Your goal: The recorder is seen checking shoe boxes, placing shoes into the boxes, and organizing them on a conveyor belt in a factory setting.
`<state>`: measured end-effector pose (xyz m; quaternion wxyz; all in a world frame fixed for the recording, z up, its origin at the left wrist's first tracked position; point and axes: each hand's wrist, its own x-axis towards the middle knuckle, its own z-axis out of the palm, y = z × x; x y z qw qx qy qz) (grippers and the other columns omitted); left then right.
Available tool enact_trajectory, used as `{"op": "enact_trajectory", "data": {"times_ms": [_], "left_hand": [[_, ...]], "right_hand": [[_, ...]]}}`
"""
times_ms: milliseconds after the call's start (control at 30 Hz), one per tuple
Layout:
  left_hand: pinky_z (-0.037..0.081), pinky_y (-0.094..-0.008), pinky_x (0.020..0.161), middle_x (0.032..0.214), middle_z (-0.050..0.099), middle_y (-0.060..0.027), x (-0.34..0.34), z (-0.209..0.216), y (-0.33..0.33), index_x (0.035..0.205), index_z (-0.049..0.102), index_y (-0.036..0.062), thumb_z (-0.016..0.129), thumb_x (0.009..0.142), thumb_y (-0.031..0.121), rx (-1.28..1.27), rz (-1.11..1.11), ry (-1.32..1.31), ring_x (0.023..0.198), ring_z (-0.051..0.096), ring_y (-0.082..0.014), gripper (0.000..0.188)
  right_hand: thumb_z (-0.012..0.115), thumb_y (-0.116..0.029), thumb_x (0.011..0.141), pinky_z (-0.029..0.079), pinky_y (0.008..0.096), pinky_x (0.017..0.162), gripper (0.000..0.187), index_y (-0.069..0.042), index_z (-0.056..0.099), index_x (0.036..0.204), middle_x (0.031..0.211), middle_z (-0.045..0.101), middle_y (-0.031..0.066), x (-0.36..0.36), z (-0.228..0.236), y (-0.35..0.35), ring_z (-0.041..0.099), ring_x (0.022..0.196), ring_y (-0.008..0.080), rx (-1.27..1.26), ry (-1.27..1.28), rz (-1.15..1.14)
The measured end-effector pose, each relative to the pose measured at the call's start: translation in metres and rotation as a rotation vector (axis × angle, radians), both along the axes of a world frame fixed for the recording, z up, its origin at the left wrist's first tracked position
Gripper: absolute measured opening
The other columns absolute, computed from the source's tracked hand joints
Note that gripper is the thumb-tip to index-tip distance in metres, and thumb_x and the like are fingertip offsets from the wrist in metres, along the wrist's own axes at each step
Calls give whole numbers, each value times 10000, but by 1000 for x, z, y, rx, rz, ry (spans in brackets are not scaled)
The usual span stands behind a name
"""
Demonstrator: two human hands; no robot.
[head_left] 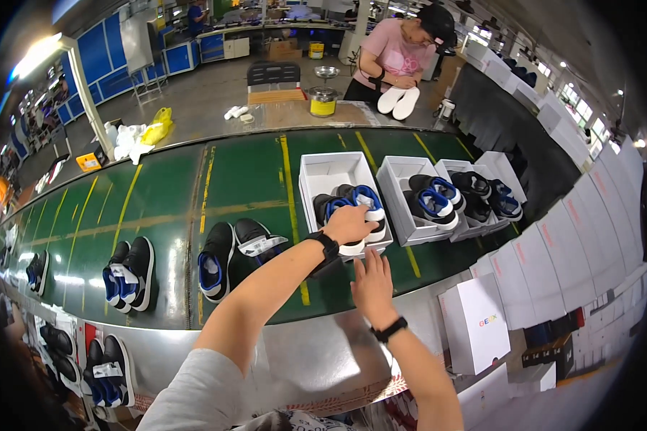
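A pair of black sneakers with blue lining and white soles lies in an open white shoebox on the green conveyor belt. My left hand reaches over the shoes from the left, its curled fingers gripping them near their heels. Part of the pair is hidden beneath it. My right hand is at the box's near wall, fingers stretched out and apart, with nothing in it. Left of the box, another pair of black sneakers rests on the belt, a white paper tag on one shoe.
To the right stand more open shoeboxes with sneakers in them. Further pairs lie along the belt at left. White boxes are stacked at right, beside a closed upright box. Across the belt a co-worker holds white shoes.
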<state>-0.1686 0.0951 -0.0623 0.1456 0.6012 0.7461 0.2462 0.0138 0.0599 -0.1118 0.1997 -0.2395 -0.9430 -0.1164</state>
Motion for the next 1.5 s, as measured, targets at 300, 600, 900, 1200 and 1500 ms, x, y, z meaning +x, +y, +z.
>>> {"op": "enact_trajectory", "data": {"times_ms": [300, 600, 900, 1200, 1500], "left_hand": [[455, -423, 909, 1122, 568, -198, 19, 56, -134, 1159, 578, 28, 699, 849, 231, 668, -93, -226, 1036, 558, -367, 389], [490, -319, 794, 1027, 625, -102, -32, -1, -610, 1130, 619, 30, 548, 926, 132, 657, 678, -101, 907, 588, -218, 238], [454, -226, 799, 1070, 618, -9, -7, -48, -639, 1189, 605, 35, 567, 988, 137, 544, 975, -458, 912, 565, -73, 228], [489, -262, 740, 950, 621, -83, 82, -11, -407, 1024, 614, 3, 623, 830, -79, -8, -52, -307, 798, 606, -144, 212], [352, -465, 1059, 1357, 451, -236, 172, -68, -271, 1308, 505, 65, 733, 824, 219, 27, -753, -9, 1278, 413, -409, 557]], "right_hand": [[670, -371, 831, 511, 483, 856, 502, -55, 586, 1213, 1114, 642, 168, 35, 79, -113, 615, 1051, 344, -669, -547, 344], [569, -317, 929, 481, 404, 906, 401, -28, 609, 1204, 1145, 648, 202, -38, 68, -111, 611, 1061, 352, -857, -521, 765], [655, -488, 863, 502, 437, 808, 565, 16, 584, 1108, 991, 646, 260, 177, 121, -80, 625, 918, 424, -770, -457, -27], [547, -371, 974, 511, 300, 610, 341, -35, 581, 1024, 789, 621, 55, 366, -118, -261, 611, 662, 155, -1665, 860, -1113], [548, -311, 976, 549, 348, 674, 278, -55, 580, 1078, 894, 683, 111, 398, -198, -422, 682, 776, 218, -1849, 946, -1454]]}}
